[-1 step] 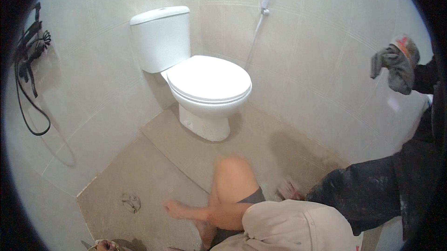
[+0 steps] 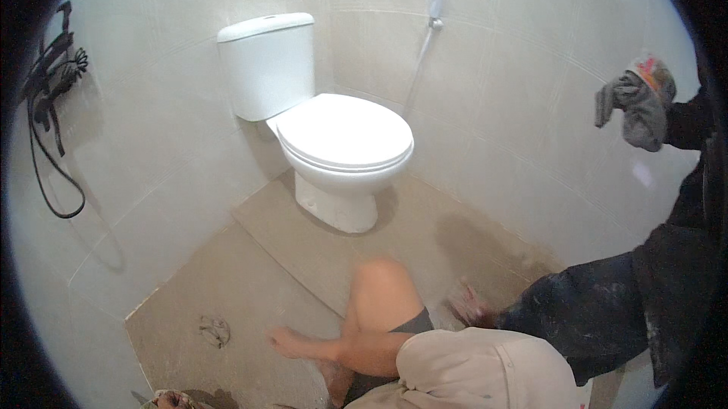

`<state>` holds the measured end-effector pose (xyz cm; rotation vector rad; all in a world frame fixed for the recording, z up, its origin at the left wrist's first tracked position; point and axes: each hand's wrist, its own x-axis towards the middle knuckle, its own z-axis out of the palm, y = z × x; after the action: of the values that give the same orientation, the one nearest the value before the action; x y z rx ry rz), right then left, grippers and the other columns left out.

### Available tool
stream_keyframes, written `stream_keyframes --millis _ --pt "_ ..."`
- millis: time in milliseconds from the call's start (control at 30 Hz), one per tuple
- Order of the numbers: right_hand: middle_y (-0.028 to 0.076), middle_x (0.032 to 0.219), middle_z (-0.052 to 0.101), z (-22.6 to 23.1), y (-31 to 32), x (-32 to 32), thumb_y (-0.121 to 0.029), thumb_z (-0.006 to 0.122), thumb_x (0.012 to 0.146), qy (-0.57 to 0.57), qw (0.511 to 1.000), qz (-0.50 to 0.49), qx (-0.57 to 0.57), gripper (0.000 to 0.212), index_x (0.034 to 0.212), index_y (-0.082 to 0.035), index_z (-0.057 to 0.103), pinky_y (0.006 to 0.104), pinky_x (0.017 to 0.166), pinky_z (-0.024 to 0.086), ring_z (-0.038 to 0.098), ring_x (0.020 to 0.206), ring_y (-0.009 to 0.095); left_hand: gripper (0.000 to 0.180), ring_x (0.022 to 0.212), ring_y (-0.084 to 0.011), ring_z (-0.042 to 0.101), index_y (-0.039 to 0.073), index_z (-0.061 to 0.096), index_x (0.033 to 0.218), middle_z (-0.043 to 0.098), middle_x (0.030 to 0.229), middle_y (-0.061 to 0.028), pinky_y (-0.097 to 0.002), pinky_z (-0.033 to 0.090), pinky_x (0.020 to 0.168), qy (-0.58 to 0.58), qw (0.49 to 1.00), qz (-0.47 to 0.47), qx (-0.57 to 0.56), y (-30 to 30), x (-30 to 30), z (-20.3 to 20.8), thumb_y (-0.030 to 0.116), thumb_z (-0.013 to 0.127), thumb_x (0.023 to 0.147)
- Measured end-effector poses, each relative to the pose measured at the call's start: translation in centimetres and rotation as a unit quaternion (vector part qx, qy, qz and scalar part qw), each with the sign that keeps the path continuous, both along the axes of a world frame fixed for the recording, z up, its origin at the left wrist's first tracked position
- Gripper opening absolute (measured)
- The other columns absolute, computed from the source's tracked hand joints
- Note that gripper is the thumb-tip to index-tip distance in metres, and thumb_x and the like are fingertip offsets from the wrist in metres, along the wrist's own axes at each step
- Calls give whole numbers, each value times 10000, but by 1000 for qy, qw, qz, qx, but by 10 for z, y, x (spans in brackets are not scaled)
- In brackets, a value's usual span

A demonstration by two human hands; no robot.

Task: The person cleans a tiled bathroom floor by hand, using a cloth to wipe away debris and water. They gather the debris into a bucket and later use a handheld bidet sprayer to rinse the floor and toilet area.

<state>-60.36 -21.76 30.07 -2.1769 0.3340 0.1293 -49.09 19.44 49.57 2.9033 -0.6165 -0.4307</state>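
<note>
A bare forearm runs leftward out of a beige sleeve (image 2: 485,367) at the bottom of the view. It ends in my right hand (image 2: 287,342), low over the tan floor (image 2: 250,288), with softly blurred fingers that look stretched out and hold nothing visible. Behind the arm rises a bare bent knee (image 2: 383,284) with a dark hem. My left hand is outside the picture. Ahead stands a white toilet (image 2: 345,132) with its lid down. On the floor left of my hand lies a small roundish grey item (image 2: 214,331), too unclear to name.
At the right a person in dark clothes (image 2: 599,310) holds a grey cloth (image 2: 644,117); their bare foot (image 2: 470,304) is near my knee. Black straps and cords (image 2: 53,98) hang on the left wall. A spray hose (image 2: 434,11) hangs behind the toilet. A brownish bundle (image 2: 174,400) lies lower left.
The view has shifted slightly, so the toilet sits a little lower and further right. The other person's hand with the grey cloth has moved slightly left. My right hand looks unmoved.
</note>
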Motion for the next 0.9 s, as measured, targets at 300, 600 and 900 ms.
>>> stream_keyframes --millis 300,600,900 --pt "221 1090 715 -29 157 -121 -203 624 961 12 999 -38 -21 216 1099 -54 697 496 874 521 684 1041 407 153 811 -216 672 -30 652 1016 701 915 -101 -379 547 767 86 956 117 -253 201 -70 -82 51 717 904" --pt "281 1025 704 39 163 -85 -299 548 1019 39 996 -83 10 348 1124 0 691 535 860 525 692 982 461 223 907 -252 718 -54 681 1073 754 968 -144 -408 553 813 76 971 138 -181 183 -38 63 144 663 970" --pt "312 1046 695 20 166 -65 -326 517 1045 9 993 -109 -36 411 1060 47 687 561 892 515 667 1015 507 175 740 -201 656 -24 639 921 703 825 -93 -381 538 697 84 944 159 -278 214 -6 9 142 685 954"
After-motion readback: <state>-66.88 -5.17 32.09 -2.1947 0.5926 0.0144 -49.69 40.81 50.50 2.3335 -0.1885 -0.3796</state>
